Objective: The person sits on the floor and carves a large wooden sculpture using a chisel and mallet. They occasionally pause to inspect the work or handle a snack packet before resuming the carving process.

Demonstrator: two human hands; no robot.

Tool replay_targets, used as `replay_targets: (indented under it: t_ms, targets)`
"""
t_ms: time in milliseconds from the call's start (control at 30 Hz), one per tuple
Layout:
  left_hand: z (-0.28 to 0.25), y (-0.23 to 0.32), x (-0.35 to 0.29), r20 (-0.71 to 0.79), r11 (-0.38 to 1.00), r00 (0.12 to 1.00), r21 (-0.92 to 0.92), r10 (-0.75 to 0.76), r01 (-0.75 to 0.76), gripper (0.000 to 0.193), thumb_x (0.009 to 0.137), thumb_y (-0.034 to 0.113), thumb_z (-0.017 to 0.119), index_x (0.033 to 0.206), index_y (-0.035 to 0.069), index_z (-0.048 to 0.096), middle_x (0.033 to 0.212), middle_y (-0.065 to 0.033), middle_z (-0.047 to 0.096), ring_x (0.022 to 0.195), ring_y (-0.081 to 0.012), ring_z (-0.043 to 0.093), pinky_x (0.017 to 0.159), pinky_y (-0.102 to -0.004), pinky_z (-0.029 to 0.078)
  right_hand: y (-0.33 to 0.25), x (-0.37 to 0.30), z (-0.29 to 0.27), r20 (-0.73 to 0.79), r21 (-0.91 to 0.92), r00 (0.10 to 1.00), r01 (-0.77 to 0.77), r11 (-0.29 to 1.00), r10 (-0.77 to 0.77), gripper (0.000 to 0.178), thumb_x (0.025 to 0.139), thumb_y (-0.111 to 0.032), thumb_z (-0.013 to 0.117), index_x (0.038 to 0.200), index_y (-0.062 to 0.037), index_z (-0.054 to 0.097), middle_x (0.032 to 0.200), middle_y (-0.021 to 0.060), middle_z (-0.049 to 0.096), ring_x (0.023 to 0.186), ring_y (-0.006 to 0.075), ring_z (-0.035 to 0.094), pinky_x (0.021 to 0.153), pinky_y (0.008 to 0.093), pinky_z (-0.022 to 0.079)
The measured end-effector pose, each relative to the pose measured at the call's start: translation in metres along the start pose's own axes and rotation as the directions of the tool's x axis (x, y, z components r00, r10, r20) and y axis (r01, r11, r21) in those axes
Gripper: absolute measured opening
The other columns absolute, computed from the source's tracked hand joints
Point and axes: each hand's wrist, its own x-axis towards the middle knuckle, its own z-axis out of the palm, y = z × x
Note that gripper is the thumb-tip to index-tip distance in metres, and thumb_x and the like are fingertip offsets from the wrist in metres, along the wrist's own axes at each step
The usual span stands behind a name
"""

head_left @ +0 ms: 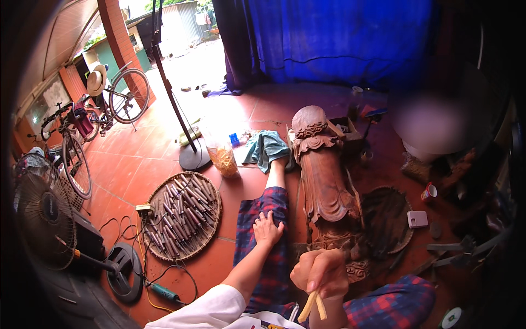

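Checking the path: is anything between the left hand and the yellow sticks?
Only the right hand, which holds the yellow sticks and hides their upper ends; nothing visible blocks their lower ends. The left hand rests on the plaid trouser leg.

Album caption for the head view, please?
Right hand holds yellow sticks, left hand rests on plaid trousers, beside a carved wooden piece.

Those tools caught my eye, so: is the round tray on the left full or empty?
Nearly full: slim tools lie crowded across most of the round tray.

Downward fisheye view, head-worn
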Motion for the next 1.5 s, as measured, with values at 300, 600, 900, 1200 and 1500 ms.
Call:
replay_targets:
  t_ms: [300,600,900,1200,1500]
  targets:
    - [0.001,-0.003,0.0,-0.018,1.0,1.0,-0.013,0.001,-0.001,0.068,0.08,0.049,0.065,0.136,0.012,0.051,0.128,-0.0191,0.051,0.109,-0.038,0.057,0.09,-0.0487,0.047,0.001,-0.002,0.002,-0.07,0.032,0.997,0.015,0.999,-0.013,0.022,0.076,-0.005,0.078,0.089,0.0086,0.066,0.079,0.0114,0.056,0.062,0.0138,0.048,0.056,0.0285,0.033]
    - [0.001,-0.004,-0.002,-0.029,1.0,1.0,-0.022,0.001,-0.002,0.068,0.08,0.049,0.066,0.135,0.012,0.051,0.131,-0.019,0.051,0.109,-0.0381,0.057,0.09,-0.0488,0.047,0.001,-0.001,0.0,-0.14,0.049,0.989,0.045,0.998,-0.037,0.026,0.079,-0.009,0.076,0.092,0.0092,0.063,0.076,0.0069,0.049,0.059,0.0106,0.041,0.054,0.0266,0.03]
    - [0.003,-0.004,0.0,-0.019,1.0,1.0,-0.018,0.003,-0.004,0.069,0.08,0.05,0.065,0.136,0.012,0.051,0.13,-0.0194,0.051,0.11,-0.0377,0.057,0.09,-0.048,0.048,0.003,0.012,-0.033,-0.539,0.213,0.842,0.162,0.964,-0.022,0.014,0.093,-0.011,0.066,0.103,-0.0017,0.062,0.064,-0.0046,0.037,0.049,0.0045,0.032,0.047,0.0214,0.026]
    - [0.002,-0.006,-0.002,-0.037,1.0,0.999,-0.021,0.013,-0.014,0.067,0.081,0.049,0.065,0.135,0.012,0.053,0.131,-0.0203,0.051,0.108,-0.0383,0.058,0.089,-0.0477,0.048,-0.001,0.002,-0.004,-0.244,0.13,0.97,0.048,0.99,-0.015,0.02,0.086,-0.011,0.072,0.095,0.0043,0.063,0.069,0.0035,0.045,0.052,0.0087,0.037,0.05,0.0254,0.026]
    - [0.001,-0.003,-0.002,-0.036,0.999,0.999,-0.025,0.019,-0.02,0.066,0.081,0.048,0.065,0.135,0.012,0.053,0.132,-0.0206,0.051,0.107,-0.0382,0.058,0.088,-0.0475,0.048,-0.001,0.003,0.002,0.247,0.355,0.968,-0.13,0.926,0.041,0.024,0.076,-0.006,0.077,0.089,0.0102,0.066,0.071,0.0107,0.054,0.053,0.0139,0.043,0.049,0.029,0.029]
